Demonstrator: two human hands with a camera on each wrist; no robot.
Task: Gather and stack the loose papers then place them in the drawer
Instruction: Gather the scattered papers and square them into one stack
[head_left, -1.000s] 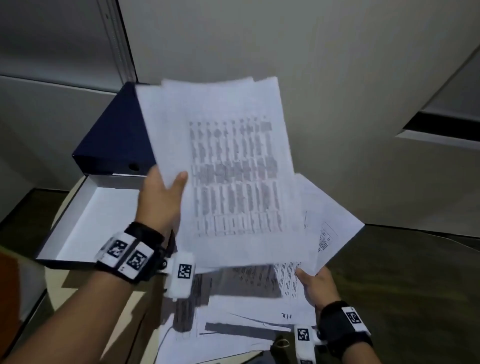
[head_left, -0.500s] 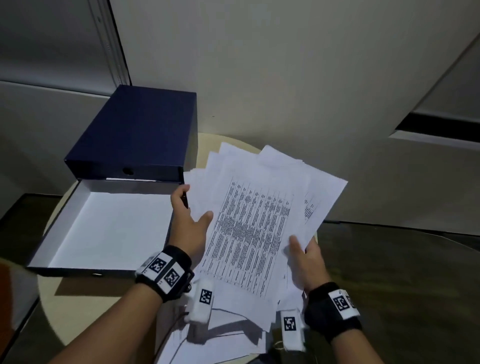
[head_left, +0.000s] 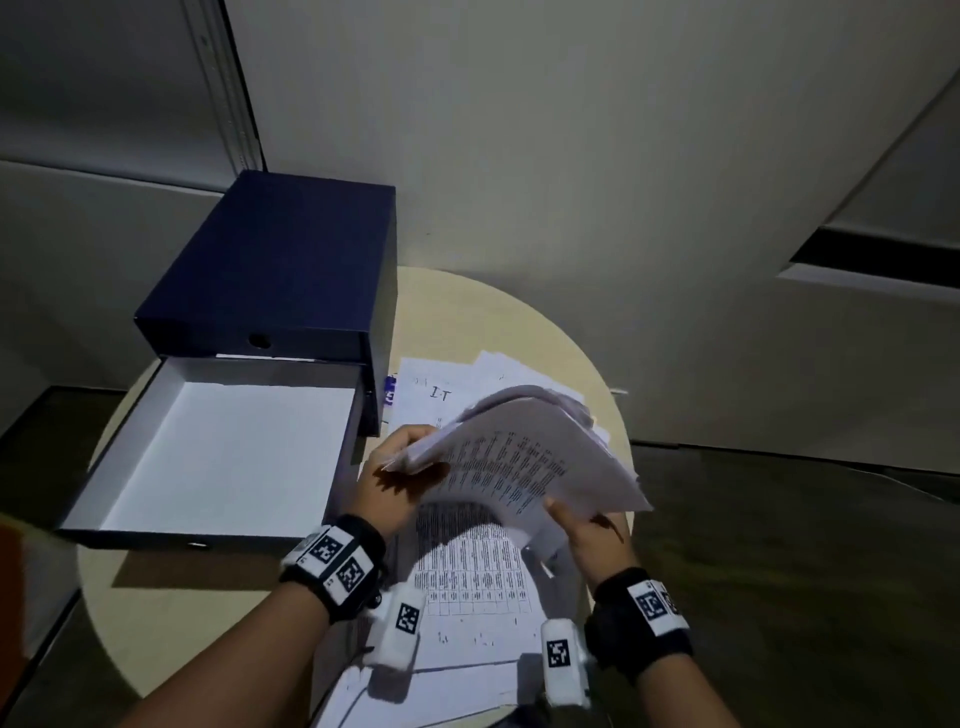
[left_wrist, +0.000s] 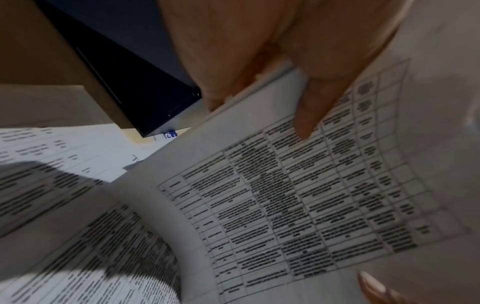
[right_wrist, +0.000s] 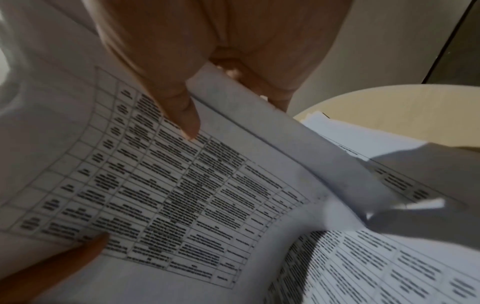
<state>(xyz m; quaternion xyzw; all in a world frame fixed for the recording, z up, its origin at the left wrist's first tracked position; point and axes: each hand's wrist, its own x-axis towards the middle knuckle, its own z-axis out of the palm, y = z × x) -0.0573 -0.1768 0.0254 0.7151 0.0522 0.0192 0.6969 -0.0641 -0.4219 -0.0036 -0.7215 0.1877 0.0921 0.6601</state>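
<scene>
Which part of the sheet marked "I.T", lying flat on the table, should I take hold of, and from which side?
Probably its far edge, from the wall side: the I.T sheet lies flat, its near part is under the held stack, and the drawer box crowds its left.

The print on the held sheets (head_left: 519, 457) is too blurred to read. Both hands' fingers behind those sheets are hidden from the head view. Loose papers (head_left: 467, 613) under the wrists run past the bottom edge, their lower parts cut off.
</scene>
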